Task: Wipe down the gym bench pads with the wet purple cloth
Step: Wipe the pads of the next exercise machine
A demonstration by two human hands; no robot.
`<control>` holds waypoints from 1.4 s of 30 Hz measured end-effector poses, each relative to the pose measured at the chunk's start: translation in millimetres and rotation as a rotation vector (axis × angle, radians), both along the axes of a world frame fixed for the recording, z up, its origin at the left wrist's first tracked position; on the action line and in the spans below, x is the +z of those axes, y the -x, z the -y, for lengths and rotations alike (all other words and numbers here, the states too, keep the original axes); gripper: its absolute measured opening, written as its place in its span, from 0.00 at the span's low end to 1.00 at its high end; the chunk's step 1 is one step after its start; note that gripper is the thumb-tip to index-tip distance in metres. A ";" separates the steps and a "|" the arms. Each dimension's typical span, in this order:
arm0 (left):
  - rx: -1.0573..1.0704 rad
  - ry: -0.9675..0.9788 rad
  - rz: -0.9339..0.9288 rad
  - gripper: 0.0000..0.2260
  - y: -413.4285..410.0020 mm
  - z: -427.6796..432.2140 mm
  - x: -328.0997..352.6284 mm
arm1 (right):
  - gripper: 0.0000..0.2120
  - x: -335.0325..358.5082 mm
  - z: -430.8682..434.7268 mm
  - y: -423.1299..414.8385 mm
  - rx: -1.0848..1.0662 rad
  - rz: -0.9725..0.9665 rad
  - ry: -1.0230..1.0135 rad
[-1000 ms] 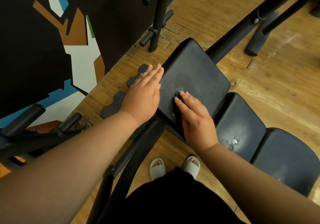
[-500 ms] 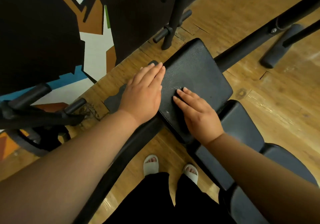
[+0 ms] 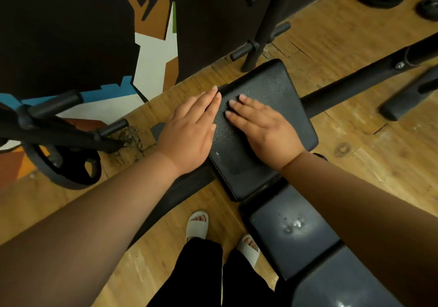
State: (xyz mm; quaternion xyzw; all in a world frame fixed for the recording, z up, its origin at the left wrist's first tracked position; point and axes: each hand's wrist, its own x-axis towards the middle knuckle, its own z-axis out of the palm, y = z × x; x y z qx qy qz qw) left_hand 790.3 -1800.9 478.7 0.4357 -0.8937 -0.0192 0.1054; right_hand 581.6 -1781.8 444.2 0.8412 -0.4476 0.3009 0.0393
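Biggest thing here is the worn wood floor (image 3: 355, 140), with a black wall (image 3: 59, 34) on the far side painted in brown, white, blue and green angular shapes. I can't spot any lettering in that mural.

The gym bench runs diagonally across the floor on a black frame bar (image 3: 355, 82). It has three dark pads in a row. The top pad (image 3: 267, 86) is pebble-textured and sits furthest from the person, the middle pad (image 3: 272, 254) comes next, and the lowest pad (image 3: 343, 283) is cut off at the bottom right corner.

A black weight plate (image 3: 71, 181) sits on a rack over to the left, and a black upright with pegs (image 3: 267, 22) stands by the wall just behind the top pad.

The person stands right up against the bench in black trousers (image 3: 201, 271) and pale sandals (image 3: 198, 223).

Both hands are down on the top pad, close beside each other. The left hand (image 3: 189, 128) lies flat along the pad's left edge, with straight fingers and the palm hanging partly off the side. The right hand (image 3: 265, 126) presses flat on the pad's surface, fingers also straight, gripping nothing that I can see.

I can't make out the purple cloth, and I can't tell whether it's tucked under a palm.

Water droplets (image 3: 294, 225) are beaded on the middle pad, and there's a damp sheen (image 3: 232, 164) on the near end of the top pad.
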 end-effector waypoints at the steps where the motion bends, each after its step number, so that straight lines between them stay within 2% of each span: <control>1: 0.002 -0.002 -0.002 0.24 -0.6 0.3 0.2 | 0.15 1.9 2.5 -6.8 -0.066 0.051 -0.005; 3: 0.003 -0.013 0.008 0.25 -0.9 -0.2 0.3 | 0.15 -4.6 -14.4 -18.0 -0.105 0.096 -0.024; 6: -0.012 0.017 0.061 0.25 -4.8 -6.5 -1.0 | 0.17 -18.0 -53.7 -11.6 0.065 0.006 -0.054; 9: -0.013 0.033 0.099 0.25 -8.9 -14.5 -2.7 | 0.17 -13.1 -41.3 2.9 0.171 -0.061 -0.032; 11: -0.012 0.029 0.099 0.25 -8.6 -16.4 -2.8 | 0.16 -7.1 -18.1 0.5 0.085 -0.041 0.005; 14: -0.006 0.016 0.081 0.25 -10.2 -18.3 -2.2 | 0.17 -0.1 -4.7 -17.6 -0.174 0.142 -0.042; 16: -0.008 0.001 0.073 0.25 -12.1 -21.7 -1.6 | 0.18 -9.2 -24.6 -27.5 -0.185 0.147 -0.069; 19: -0.002 -0.019 0.073 0.26 -14.3 -25.0 -1.6 | 0.19 -22.7 -59.6 -24.6 -0.065 0.043 -0.066; 21: 0.005 -0.031 0.070 0.26 -14.2 -25.0 -0.5 | 0.19 -17.7 -50.4 -17.6 -0.058 -0.019 -0.028; 23: 0.000 -0.038 0.067 0.26 -14.1 -25.0 0.2 | 0.19 -8.3 -26.5 -20.4 -0.148 -0.006 -0.014; 27: -0.004 -0.047 0.064 0.26 -15.7 -24.6 -1.6 | 0.22 7.0 -9.4 -48.2 -0.407 0.185 -0.162; 31: -0.031 -0.068 0.046 0.26 -19.7 -22.6 -0.3 | 0.23 -18.6 -68.3 -56.6 -0.215 0.080 -0.165; 33: -0.038 -0.075 0.041 0.26 -23.8 -23.0 1.0 | 0.23 -19.7 -68.2 -44.3 -0.142 0.022 -0.152; 38: -0.039 -0.096 0.033 0.25 -27.4 -25.1 1.1 | 0.22 -1.9 -31.9 -52.0 -0.272 0.125 -0.143; 42: -0.052 -0.084 0.068 0.26 -29.1 -25.2 0.9 | 0.20 -22.7 -72.2 -51.4 -0.030 0.028 -0.117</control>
